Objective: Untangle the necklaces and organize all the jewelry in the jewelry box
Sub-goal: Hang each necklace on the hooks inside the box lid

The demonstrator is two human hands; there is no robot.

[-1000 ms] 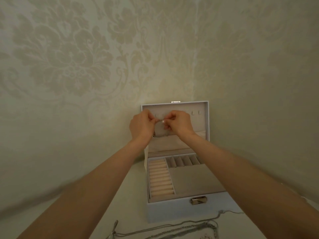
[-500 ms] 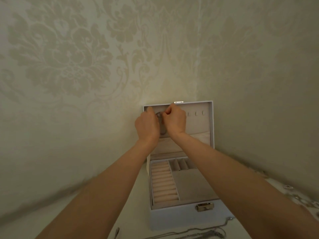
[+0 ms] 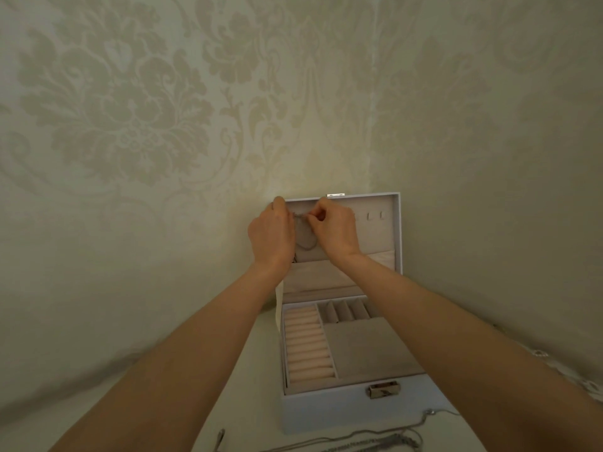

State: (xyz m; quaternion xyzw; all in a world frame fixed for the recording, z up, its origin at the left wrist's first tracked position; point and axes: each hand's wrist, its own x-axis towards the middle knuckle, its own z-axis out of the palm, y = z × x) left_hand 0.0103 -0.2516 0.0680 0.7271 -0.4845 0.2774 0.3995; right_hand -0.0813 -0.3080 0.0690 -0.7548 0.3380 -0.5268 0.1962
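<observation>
Head view: box open on the table, its lid upright against the patterned wall. My left hand and right hand are both up inside the lid near its top left corner. Fingers are curled, each pinching an end of one necklace, whose loop hangs between them against the lid lining. My hands cover the left hooks, and my right forearm crosses the tray's right side. A tangled chain pile lies on the table in front of the box.

Versus a second ago, my fingertips are higher, near the lid's top edge, and the loop now shows.

Counts:
- hands: two
- box: one
- clasp: one
- hooks: two clear
- ring-roll block: one
- small slots: about four
- chains in the pile: can't count
</observation>
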